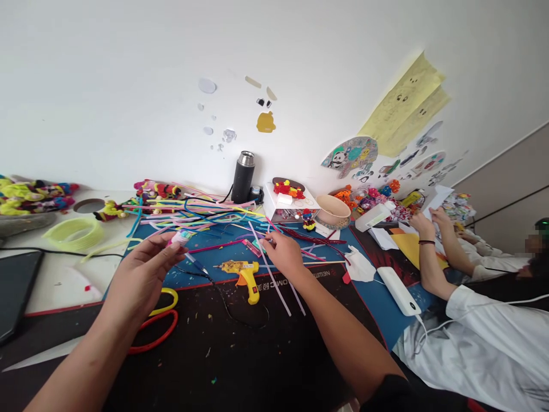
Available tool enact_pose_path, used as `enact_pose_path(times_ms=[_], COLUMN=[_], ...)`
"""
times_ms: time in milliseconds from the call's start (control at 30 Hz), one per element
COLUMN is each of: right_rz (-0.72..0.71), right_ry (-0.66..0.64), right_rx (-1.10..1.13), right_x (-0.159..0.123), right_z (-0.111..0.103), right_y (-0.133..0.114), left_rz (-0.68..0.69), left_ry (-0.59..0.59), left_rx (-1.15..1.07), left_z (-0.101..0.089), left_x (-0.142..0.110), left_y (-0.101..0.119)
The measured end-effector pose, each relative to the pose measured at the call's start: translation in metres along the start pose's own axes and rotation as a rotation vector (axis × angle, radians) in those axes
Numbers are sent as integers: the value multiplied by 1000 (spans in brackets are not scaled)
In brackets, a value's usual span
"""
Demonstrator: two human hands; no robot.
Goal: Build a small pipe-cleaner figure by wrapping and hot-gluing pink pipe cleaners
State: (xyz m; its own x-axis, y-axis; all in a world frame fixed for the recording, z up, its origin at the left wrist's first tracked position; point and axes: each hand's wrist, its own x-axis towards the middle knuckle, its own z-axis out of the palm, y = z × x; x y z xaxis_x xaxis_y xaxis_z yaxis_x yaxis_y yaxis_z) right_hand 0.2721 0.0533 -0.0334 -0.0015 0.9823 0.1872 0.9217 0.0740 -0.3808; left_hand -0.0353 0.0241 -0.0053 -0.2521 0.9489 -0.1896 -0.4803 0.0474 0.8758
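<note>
My left hand (148,263) is closed, with thumb and fingertips pinching a small fuzzy bundle (182,236) in white, pink and teal. Its exact kind is hard to make out. My right hand (283,252) is closed at the fingertips around a pale lavender pipe cleaner (274,280), whose end slants down over the mat. Small pink and teal bits lie by those fingertips, partly hidden. Between the hands a yellow glue gun (242,272) rests on its side, nozzle pointing left. Scissors (156,332) with red and yellow handles lie under my left forearm.
Many pipe cleaners (201,212) lie in a heap along the back. A black flask (243,177) stands by the wall, left of a round box (332,210). A white power bank (398,292) lies right, near a co-worker's hands (424,226) holding paper. A tablet (17,292) lies left.
</note>
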Motion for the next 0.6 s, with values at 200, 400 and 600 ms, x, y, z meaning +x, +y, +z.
enact_pose_path(times_ms=[200,400,600], right_rz=[12,40,10], right_ry=[-98,-98,-40], right_rx=[-46,8,216], right_x=[11,14,10], right_z=[4,9,6], right_y=[-24,-28,-26], left_rz=[57,73,98], left_ry=[-96,-135,-166], left_rx=[193,267,307], left_z=[5,2,2], left_x=[-8,-10,-11], left_y=[0,-1,-1])
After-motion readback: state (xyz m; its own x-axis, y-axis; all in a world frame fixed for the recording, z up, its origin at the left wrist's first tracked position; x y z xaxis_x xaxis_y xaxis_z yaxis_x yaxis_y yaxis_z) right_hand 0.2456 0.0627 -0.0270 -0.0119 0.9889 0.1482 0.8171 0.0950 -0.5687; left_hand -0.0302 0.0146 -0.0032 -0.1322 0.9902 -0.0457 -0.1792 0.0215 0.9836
